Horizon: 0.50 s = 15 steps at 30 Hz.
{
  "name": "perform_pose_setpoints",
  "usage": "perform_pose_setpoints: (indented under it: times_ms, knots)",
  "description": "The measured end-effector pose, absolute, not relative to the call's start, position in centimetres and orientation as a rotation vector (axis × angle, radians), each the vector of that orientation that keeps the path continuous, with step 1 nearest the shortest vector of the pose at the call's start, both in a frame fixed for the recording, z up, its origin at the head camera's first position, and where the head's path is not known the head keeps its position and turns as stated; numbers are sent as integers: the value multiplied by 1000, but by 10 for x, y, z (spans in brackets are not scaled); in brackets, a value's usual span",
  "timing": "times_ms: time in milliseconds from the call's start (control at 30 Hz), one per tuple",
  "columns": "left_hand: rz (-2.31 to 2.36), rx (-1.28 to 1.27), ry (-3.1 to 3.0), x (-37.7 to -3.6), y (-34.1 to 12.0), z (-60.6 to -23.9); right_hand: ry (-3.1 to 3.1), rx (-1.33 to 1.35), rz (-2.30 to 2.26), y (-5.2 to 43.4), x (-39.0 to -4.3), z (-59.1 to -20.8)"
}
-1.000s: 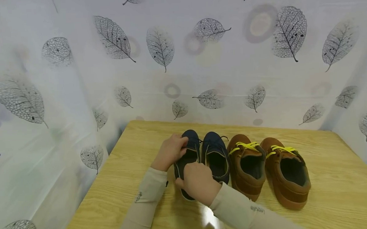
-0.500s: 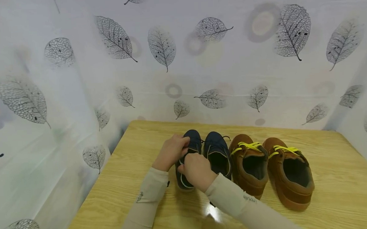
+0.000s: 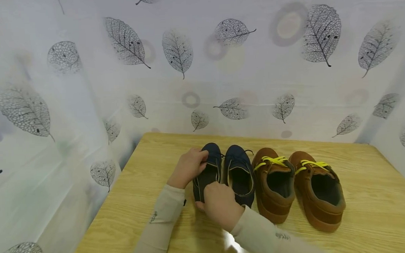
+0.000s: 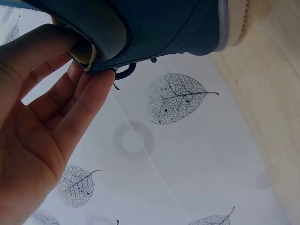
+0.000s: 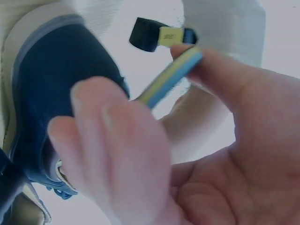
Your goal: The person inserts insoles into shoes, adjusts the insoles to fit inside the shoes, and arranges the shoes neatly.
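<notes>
Head view: small printed lettering runs along the cuff of the right sleeve (image 3: 278,236) and a small mark sits on the left sleeve (image 3: 153,217), but both are too small to read. In the right wrist view a little yellow tag with tiny print shows on the heel edge of the shoe, also unreadable. The left hand (image 3: 187,168) curls around the outer side of a navy shoe (image 3: 209,167), thumb towards the toe and fingers bent over the upper near the laces; the left wrist view shows those fingers (image 4: 79,112) loosely bent and pressed against the shoe's rim, beside a dark lace end. The right hand (image 3: 219,205) closes on the heel of the same shoe; in the right wrist view, blurred, its thumb and fingers (image 5: 117,154) pinch the thin striped heel edge between them. The navy shoe stands on a light wooden table (image 3: 131,205), at the left end of a row of four, touching a second navy shoe (image 3: 238,170). Next to these stand two brown shoes with yellow laces, one (image 3: 274,180) just beside the navy pair and the other (image 3: 318,187) at the right end. A white curtain with grey leaf prints (image 3: 177,52) surrounds the table.
</notes>
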<state>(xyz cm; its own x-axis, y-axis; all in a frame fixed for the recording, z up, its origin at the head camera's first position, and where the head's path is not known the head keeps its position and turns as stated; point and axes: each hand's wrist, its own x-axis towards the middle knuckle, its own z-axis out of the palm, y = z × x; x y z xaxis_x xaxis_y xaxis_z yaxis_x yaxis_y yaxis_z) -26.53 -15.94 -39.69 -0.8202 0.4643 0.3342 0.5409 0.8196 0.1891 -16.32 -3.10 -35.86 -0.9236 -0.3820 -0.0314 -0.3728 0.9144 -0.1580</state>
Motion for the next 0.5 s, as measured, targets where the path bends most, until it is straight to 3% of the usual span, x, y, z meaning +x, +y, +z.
perform_pose_setpoints:
  times_ms: [500]
  knots:
    - [-385, -770, -2731, -265, -159, -397, 2991, -498, -499, -26, -169, -354]
